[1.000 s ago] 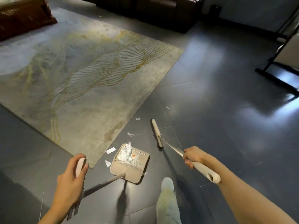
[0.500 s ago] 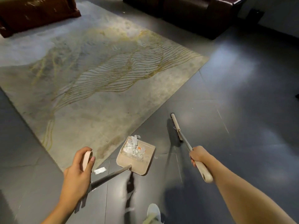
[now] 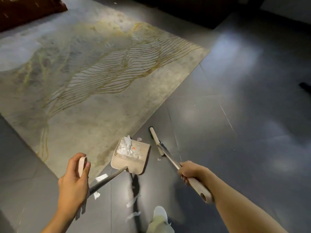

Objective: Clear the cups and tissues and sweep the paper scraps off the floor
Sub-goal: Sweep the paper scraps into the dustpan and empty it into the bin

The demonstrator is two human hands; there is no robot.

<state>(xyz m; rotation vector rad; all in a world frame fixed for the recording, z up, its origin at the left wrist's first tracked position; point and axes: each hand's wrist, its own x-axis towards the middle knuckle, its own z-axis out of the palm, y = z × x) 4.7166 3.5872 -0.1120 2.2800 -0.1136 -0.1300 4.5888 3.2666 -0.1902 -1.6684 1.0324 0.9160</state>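
Observation:
My left hand (image 3: pixel 74 180) grips the beige top of the dustpan's long handle. The beige dustpan (image 3: pixel 130 163) hangs at the rug's near edge with a heap of white paper scraps (image 3: pixel 127 147) inside. My right hand (image 3: pixel 190 170) grips the broom handle near its beige end. The broom head (image 3: pixel 156 140) lies on the dark floor just right of the dustpan. Loose white scraps (image 3: pixel 101 177) lie on the floor by the dustpan handle, and several more scraps (image 3: pixel 133 201) lie near my foot. No cups or tissues are in view.
A grey rug (image 3: pixel 87 84) with gold lines covers the left and middle of the floor. Dark furniture (image 3: pixel 25 10) stands at the far left and along the back. Dark glossy tiles (image 3: pixel 244 123) stretch to the right. My light shoe (image 3: pixel 159 214) is at the bottom.
The view has swung left and down. Dustpan and broom have moved closer together at the rug's edge, and more scraps now show on the floor near my foot.

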